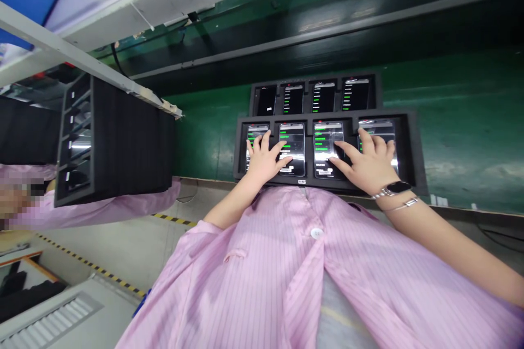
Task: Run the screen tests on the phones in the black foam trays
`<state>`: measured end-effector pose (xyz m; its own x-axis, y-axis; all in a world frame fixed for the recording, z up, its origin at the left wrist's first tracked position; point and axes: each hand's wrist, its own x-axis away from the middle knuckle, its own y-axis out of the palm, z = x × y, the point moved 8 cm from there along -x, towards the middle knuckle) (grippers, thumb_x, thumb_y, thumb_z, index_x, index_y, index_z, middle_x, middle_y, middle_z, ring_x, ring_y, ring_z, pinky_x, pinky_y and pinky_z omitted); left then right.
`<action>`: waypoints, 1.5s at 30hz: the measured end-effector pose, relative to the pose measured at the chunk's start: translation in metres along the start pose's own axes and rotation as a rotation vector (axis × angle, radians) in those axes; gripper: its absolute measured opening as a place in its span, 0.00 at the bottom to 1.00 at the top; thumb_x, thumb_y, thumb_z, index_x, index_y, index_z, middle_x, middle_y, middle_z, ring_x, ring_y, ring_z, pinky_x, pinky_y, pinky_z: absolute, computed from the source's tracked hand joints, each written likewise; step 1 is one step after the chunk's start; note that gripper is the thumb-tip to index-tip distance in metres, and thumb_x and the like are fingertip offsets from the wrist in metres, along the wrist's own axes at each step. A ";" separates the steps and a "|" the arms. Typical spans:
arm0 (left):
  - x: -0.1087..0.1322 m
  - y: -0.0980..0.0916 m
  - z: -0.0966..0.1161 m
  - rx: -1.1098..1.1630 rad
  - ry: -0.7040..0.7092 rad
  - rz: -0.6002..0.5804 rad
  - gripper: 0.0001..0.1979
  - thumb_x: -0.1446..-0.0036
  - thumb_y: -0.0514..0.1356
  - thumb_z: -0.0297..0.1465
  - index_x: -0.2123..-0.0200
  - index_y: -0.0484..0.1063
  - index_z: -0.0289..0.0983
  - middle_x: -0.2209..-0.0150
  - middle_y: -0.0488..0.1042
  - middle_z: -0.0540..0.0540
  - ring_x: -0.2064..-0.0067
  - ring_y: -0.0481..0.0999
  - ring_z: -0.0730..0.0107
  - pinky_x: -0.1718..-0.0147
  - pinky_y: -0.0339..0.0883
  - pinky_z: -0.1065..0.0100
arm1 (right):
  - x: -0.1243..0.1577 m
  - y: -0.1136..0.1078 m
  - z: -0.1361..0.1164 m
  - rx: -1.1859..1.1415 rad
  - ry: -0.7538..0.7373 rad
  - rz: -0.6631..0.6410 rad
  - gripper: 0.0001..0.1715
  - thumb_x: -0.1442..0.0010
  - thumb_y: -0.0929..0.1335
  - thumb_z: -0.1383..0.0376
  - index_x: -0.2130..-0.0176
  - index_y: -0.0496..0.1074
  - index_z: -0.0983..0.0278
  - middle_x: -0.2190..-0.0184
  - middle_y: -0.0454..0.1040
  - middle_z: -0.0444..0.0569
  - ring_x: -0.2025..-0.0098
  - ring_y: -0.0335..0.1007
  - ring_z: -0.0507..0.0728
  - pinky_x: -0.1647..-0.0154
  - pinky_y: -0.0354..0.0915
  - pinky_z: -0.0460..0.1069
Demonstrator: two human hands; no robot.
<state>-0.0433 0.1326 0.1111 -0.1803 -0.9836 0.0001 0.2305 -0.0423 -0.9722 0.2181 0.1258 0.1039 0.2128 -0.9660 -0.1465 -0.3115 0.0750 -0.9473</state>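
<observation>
On a green worktop (450,120), a black foam tray (409,158) holds four smartphones (291,148) in a row at centre frame, with a second tray (315,80) of four phones just beyond it. The left hand (264,159) lies over the two left phones and the right hand (366,163) over the two right ones, both grips spread, fingertips (266,136) on the screens

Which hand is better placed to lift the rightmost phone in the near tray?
Right hand: likely better, since its fingertips rest on that black smartphone in the black foam tray, while the left hand lies at the tray's opposite end.
</observation>
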 end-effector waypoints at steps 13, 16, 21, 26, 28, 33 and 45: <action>0.034 -0.003 -0.005 -0.027 0.047 0.004 0.34 0.36 0.61 0.54 0.32 0.67 0.46 0.25 0.53 0.36 0.25 0.48 0.36 0.28 0.38 0.32 | 0.029 0.004 -0.038 -0.011 -0.101 0.046 0.42 0.27 0.58 0.42 0.31 0.65 0.68 0.27 0.52 0.69 0.25 0.43 0.78 0.29 0.41 0.79; 0.030 0.001 -0.003 -0.021 0.048 0.001 0.35 0.35 0.61 0.55 0.31 0.66 0.48 0.25 0.52 0.38 0.24 0.46 0.36 0.28 0.37 0.31 | 0.027 0.008 -0.037 -0.013 -0.090 0.039 0.43 0.27 0.56 0.41 0.31 0.64 0.69 0.27 0.53 0.69 0.25 0.44 0.77 0.28 0.41 0.78; 0.025 0.008 -0.001 0.011 0.018 -0.054 0.37 0.37 0.60 0.57 0.30 0.64 0.49 0.24 0.49 0.39 0.23 0.40 0.30 0.29 0.35 0.27 | 0.025 0.009 -0.037 -0.006 -0.087 0.019 0.45 0.28 0.55 0.40 0.30 0.64 0.69 0.28 0.54 0.70 0.25 0.45 0.77 0.29 0.40 0.79; 0.028 -0.005 -0.012 0.059 -0.032 0.046 0.42 0.40 0.63 0.58 0.28 0.60 0.49 0.23 0.47 0.39 0.23 0.38 0.31 0.29 0.36 0.28 | 0.025 0.008 -0.038 -0.001 -0.078 0.015 0.45 0.27 0.54 0.40 0.31 0.64 0.69 0.28 0.55 0.69 0.26 0.47 0.77 0.28 0.41 0.78; 0.032 -0.018 -0.028 0.069 -0.090 0.127 0.45 0.40 0.63 0.58 0.27 0.56 0.46 0.23 0.47 0.37 0.23 0.39 0.34 0.28 0.38 0.30 | 0.025 0.007 -0.037 -0.017 -0.068 0.026 0.45 0.27 0.54 0.41 0.30 0.63 0.69 0.28 0.55 0.68 0.25 0.46 0.77 0.28 0.40 0.77; 0.049 -0.031 -0.074 0.050 -0.209 0.215 0.45 0.37 0.62 0.56 0.27 0.55 0.38 0.25 0.49 0.29 0.24 0.47 0.36 0.29 0.47 0.34 | 0.025 0.004 -0.037 -0.066 -0.049 0.056 0.46 0.28 0.55 0.41 0.28 0.59 0.71 0.28 0.55 0.69 0.24 0.44 0.75 0.26 0.39 0.74; 0.060 -0.010 -0.089 0.091 -0.293 0.062 0.32 0.32 0.60 0.47 0.30 0.63 0.43 0.26 0.53 0.30 0.32 0.68 0.39 0.38 0.68 0.45 | 0.039 -0.011 -0.006 -0.032 0.038 0.104 0.46 0.30 0.58 0.41 0.28 0.58 0.70 0.28 0.55 0.70 0.26 0.45 0.77 0.27 0.41 0.77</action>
<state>-0.1419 0.0895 0.0998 0.1173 -0.9929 0.0217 0.3191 0.0170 -0.9476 0.2241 0.0859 0.1102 0.1426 -0.9621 -0.2325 -0.3596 0.1685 -0.9178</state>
